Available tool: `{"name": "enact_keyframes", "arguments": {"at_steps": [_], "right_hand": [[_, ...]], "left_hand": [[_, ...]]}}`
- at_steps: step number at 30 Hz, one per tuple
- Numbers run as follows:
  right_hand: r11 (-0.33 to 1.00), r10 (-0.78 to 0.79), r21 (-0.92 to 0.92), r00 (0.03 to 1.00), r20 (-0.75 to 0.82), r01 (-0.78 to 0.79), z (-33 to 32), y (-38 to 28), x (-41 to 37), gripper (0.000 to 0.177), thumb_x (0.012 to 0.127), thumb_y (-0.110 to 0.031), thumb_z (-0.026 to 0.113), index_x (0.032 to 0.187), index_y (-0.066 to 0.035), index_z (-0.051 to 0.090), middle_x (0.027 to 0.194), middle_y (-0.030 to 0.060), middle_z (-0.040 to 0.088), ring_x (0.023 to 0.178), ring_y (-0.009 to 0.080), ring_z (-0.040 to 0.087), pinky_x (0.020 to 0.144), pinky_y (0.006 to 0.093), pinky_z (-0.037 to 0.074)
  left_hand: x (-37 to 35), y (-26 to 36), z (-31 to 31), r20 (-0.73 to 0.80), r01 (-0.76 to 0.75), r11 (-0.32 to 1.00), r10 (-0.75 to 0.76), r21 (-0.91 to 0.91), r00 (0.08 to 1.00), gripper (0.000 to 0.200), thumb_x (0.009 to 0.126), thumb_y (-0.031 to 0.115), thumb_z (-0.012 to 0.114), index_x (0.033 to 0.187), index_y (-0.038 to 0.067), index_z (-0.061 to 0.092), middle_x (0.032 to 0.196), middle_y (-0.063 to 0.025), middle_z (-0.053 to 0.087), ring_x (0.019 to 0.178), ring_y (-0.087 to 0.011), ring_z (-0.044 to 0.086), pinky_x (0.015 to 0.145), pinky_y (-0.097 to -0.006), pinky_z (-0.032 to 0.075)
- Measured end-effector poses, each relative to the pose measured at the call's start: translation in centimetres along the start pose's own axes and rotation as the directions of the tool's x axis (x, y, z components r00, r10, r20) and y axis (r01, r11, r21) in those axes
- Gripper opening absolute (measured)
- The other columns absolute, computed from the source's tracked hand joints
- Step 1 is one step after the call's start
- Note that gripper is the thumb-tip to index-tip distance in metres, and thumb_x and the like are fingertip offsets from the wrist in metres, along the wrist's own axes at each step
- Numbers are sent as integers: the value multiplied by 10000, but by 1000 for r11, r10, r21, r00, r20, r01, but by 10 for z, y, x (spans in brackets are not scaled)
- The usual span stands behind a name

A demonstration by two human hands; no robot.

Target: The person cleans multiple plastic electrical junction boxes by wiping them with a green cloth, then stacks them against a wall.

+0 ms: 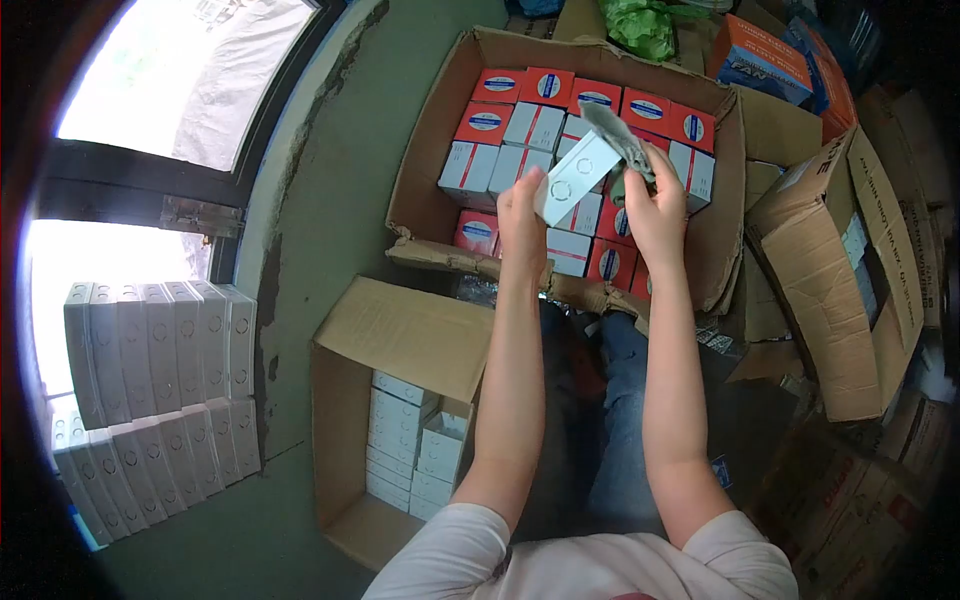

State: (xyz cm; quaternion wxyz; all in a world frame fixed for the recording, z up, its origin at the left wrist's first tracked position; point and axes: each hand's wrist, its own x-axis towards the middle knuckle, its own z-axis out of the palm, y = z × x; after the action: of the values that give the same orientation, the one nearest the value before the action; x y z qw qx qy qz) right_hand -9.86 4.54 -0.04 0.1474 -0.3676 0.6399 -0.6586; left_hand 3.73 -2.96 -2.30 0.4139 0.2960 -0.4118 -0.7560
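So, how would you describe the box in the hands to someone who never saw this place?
Find the big open carton at the top, full of red and white packs. Over it, the left hand holds the box, beside the grey cloth in the right hand. Unlike the packs, it is plain white with round marks.

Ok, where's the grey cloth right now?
The cloth is upper centre of the head view, in the right hand, touching the white box the left hand holds, over the carton.
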Motion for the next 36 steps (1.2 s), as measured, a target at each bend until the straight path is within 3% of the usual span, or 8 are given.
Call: {"name": "enact_keyframes", "arguments": {"at_steps": [4, 10, 14, 18, 20, 25, 30, 36], "right_hand": [[978, 162, 123, 986, 49, -167, -2, 1, 1, 301, 866, -35, 478, 1131, 28, 604, 1041, 96, 625, 922, 163, 601, 809, 296, 476], [996, -24, -78, 993, 119, 33, -8, -2, 0, 308, 822, 5, 474, 1085, 14, 634, 1037, 124, 625, 956, 243, 623, 845, 337, 485], [954, -161, -199, 942, 293, 225, 0, -9, -7, 352, 758, 41, 510, 1069, -15, 667, 1055, 142, 618, 986, 320, 610, 883, 376, 483], [895, -150, -383, 962, 227, 230, 15, 0, -13, 385, 746, 44, 548, 1103, -31, 672, 1113, 137, 613, 1018, 333, 591, 908, 410, 474], [864, -140, -467, 980, 140, 190, 17, 9, -8, 406, 747, 45, 556, 1129, -33, 667, 1150, 131, 603, 1027, 341, 580, 915, 411, 474], [892, -186, -316, 900, 394, 323, 47, -28, -39, 441, 731, 49, 572, 1155, -30, 660, 1069, 119, 597, 1018, 323, 569, 904, 415, 477], [866, -191, -444, 973, 128, 229, 37, -4, -14, 427, 706, 68, 553, 1108, -23, 665, 1076, 140, 611, 916, 352, 603, 873, 426, 487], [920, -206, -224, 882, 425, 323, 42, -20, -37, 483, 708, 70, 546, 1157, -64, 664, 1091, 103, 610, 980, 321, 576, 913, 405, 470]], "left_hand": [[-5, 16, 0, 156, -7, 993, -11, 114, 988, 397, 994, 289, 520, 1198, -48, 566, 1096, -77, 622, 985, -118, 574, 834, -282, 454], [-10, 15, 7, 389, 50, 968, -145, 244, 910, 455, 936, 81, 513, 1371, -35, 450, 1157, -73, 608, 1036, -126, 551, 901, -283, 437], [1, -9, 12, -128, 137, 957, -107, 256, 986, 215, 892, 94, 454, 1025, -2, 592, 865, -12, 582, 762, -90, 508, 652, -244, 394], [0, -7, 15, -269, -223, 934, 299, 280, 916, 387, 986, 269, 478, 681, 36, 524, 653, 49, 463, 603, -50, 378, 522, -242, 302], [-2, -6, 8, -315, -225, 917, 331, 328, 890, 476, 1015, 342, 445, 660, 33, 508, 619, 51, 454, 572, -55, 370, 506, -238, 296], [9, -16, 18, -540, -315, 887, 456, 337, 708, 595, 1032, 411, 426, 532, 93, 366, 508, 68, 365, 506, -43, 285, 468, -266, 222], [0, -1, 9, -469, -289, 908, 406, 302, 784, 606, 1030, 421, 426, 533, 79, 364, 503, 62, 375, 506, -42, 301, 464, -276, 245], [8, -6, 18, -549, -286, 918, 393, 274, 737, 595, 1028, 427, 421, 529, 115, 338, 519, 68, 354, 510, -48, 274, 468, -271, 228]]}}
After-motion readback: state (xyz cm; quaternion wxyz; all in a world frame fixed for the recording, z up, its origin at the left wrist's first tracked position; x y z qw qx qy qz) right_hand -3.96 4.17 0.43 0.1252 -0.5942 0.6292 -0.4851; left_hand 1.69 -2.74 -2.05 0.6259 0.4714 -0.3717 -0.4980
